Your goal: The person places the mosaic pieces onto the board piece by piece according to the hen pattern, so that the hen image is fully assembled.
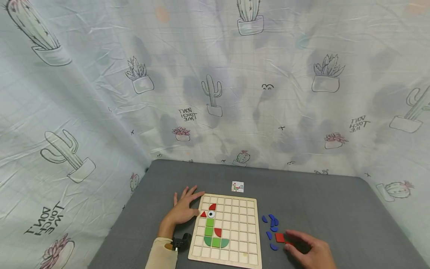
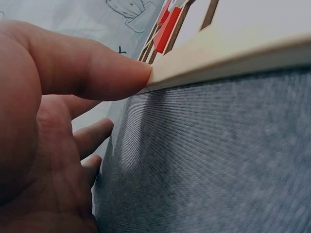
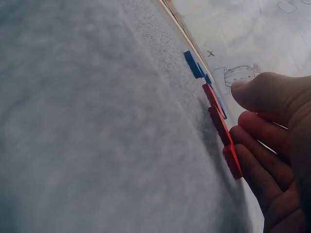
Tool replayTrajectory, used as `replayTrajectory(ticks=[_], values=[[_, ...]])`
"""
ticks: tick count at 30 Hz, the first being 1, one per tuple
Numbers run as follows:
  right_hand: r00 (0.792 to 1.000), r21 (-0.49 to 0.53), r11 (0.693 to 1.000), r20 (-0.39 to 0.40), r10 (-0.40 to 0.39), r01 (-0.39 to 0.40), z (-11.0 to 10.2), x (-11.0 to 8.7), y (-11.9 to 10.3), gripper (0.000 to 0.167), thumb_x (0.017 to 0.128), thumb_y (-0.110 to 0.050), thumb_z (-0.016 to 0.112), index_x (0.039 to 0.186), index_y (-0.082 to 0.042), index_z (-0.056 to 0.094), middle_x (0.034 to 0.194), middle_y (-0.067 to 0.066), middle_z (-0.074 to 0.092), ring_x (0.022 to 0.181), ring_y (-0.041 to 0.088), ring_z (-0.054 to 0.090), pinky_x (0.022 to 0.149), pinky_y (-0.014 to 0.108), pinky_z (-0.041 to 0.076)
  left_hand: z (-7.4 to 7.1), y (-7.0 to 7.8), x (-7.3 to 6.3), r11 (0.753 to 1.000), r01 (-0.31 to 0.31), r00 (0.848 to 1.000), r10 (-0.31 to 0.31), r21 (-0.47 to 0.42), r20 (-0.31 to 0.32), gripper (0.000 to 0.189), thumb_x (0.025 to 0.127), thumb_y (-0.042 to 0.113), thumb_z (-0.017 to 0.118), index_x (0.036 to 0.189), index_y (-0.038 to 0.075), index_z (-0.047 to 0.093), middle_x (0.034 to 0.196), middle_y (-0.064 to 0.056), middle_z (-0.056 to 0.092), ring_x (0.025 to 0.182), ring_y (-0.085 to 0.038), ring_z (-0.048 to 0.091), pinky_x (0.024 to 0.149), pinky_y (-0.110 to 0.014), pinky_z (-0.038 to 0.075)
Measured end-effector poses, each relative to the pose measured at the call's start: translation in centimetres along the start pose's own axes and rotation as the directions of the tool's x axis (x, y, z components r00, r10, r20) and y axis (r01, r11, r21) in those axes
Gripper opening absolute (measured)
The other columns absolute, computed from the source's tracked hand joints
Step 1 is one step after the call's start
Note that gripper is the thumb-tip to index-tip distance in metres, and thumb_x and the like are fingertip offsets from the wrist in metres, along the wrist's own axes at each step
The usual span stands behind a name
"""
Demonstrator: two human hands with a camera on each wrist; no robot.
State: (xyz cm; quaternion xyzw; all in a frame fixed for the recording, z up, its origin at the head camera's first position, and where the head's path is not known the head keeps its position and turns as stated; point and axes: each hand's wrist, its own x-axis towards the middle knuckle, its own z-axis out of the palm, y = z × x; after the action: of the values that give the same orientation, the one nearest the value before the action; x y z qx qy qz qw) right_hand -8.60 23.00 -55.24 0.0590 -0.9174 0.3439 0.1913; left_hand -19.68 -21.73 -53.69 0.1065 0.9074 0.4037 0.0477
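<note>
My left hand [image 1: 183, 210] rests at the left edge of a wooden grid board [image 1: 240, 224]. Its thumb touches the board's rim and its other fingers are spread. Set in the board's cells are red, green and eye-marked pieces, among them a red triangle [image 1: 203, 214], an eye piece [image 1: 211, 214] and a green square [image 1: 209, 231]. To the right of the board, my right hand [image 1: 312, 249] is at some red pieces, with its thumb apart from the fingers. One red square [image 1: 280, 237] lies just left of the fingertips; other red pieces [image 3: 232, 161] are partly hidden by the hand in the head view.
Several blue rounded pieces [image 1: 274, 247] lie scattered between the board and my right hand. A small picture card [image 1: 237, 186] lies behind the board on the grey table [image 1: 302, 194]. Cactus-printed cloth [image 1: 215, 142] hangs around the table's back and sides.
</note>
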Motion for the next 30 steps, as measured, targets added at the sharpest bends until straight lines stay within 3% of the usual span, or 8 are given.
replayTrajectory(ticks=[5, 7, 15, 19, 26, 30], values=[[0.994, -0.053, 0.997, 0.097, 0.052, -0.047, -0.1, 0.9, -0.5, 0.039, 0.072, -0.032, 0.103, 0.107, -0.030, 0.086, 0.100, -0.016, 0.083, 0.093, -0.001, 0.077, 0.081, 0.028, 0.064, 0.0, 0.1, 0.0, 1.000, 0.000, 1.000, 0.000, -0.001, -0.003, 0.074, 0.083, 0.003, 0.075, 0.156, 0.012, 0.063, 0.177, -0.022, 0.034, 0.168, -0.052, 0.011, 0.127, -0.077, -0.016], [0.992, -0.048, 0.998, 0.120, 0.042, -0.036, 0.0, 1.2, -0.7, 0.039, 0.073, -0.028, 0.102, 0.108, -0.030, 0.086, 0.101, -0.016, 0.083, 0.095, 0.000, 0.077, 0.082, 0.031, 0.065, 0.0, 0.1, -0.1, 1.000, -0.001, 1.000, 0.001, 0.001, -0.004, 0.074, 0.083, 0.003, 0.075, 0.156, 0.012, 0.064, 0.177, -0.022, 0.034, 0.168, -0.052, 0.011, 0.127, -0.077, -0.016], [0.992, 0.008, 0.997, 0.094, -0.078, 0.078, 0.6, 1.6, -0.6, 0.048, 0.066, -0.002, 0.100, 0.105, -0.026, 0.086, 0.099, -0.014, 0.083, 0.092, -0.004, 0.074, 0.077, 0.022, 0.063, 0.0, 0.2, 0.0, 1.000, 0.000, 1.000, 0.000, -0.007, -0.003, 0.074, 0.083, 0.003, 0.074, 0.156, 0.012, 0.063, 0.177, -0.023, 0.034, 0.168, -0.052, 0.010, 0.126, -0.077, -0.016], [0.992, 0.011, 0.996, 0.087, -0.088, 0.087, 0.7, 1.6, -0.5, 0.048, 0.067, 0.001, 0.099, 0.104, -0.026, 0.086, 0.098, -0.013, 0.083, 0.091, -0.001, 0.076, 0.075, 0.019, 0.061, -0.1, 0.2, 0.1, 1.000, 0.002, 1.000, -0.002, -0.006, -0.007, 0.074, 0.084, 0.003, 0.074, 0.156, 0.012, 0.063, 0.177, -0.023, 0.034, 0.168, -0.052, 0.011, 0.127, -0.076, -0.016], [0.993, 0.002, 0.996, 0.074, -0.088, 0.088, 0.4, 1.7, -1.1, 0.042, 0.070, -0.003, 0.099, 0.103, -0.026, 0.086, 0.096, -0.016, 0.082, 0.090, 0.000, 0.077, 0.075, 0.028, 0.065, 0.0, 0.1, -0.1, 1.000, 0.005, 1.000, -0.006, -0.011, -0.002, 0.074, 0.083, 0.002, 0.074, 0.156, 0.012, 0.064, 0.177, -0.022, 0.034, 0.168, -0.052, 0.011, 0.126, -0.077, -0.016], [0.992, 0.049, 0.993, 0.063, -0.109, 0.106, 0.4, 2.0, -2.0, 0.041, 0.071, -0.003, 0.099, 0.103, -0.025, 0.086, 0.097, -0.017, 0.082, 0.090, -0.003, 0.076, 0.074, 0.028, 0.066, 0.0, 0.2, -0.2, 1.000, 0.009, 1.000, -0.009, -0.008, -0.007, 0.074, 0.083, 0.002, 0.074, 0.155, 0.013, 0.064, 0.177, -0.022, 0.034, 0.168, -0.051, 0.011, 0.127, -0.077, -0.016]])
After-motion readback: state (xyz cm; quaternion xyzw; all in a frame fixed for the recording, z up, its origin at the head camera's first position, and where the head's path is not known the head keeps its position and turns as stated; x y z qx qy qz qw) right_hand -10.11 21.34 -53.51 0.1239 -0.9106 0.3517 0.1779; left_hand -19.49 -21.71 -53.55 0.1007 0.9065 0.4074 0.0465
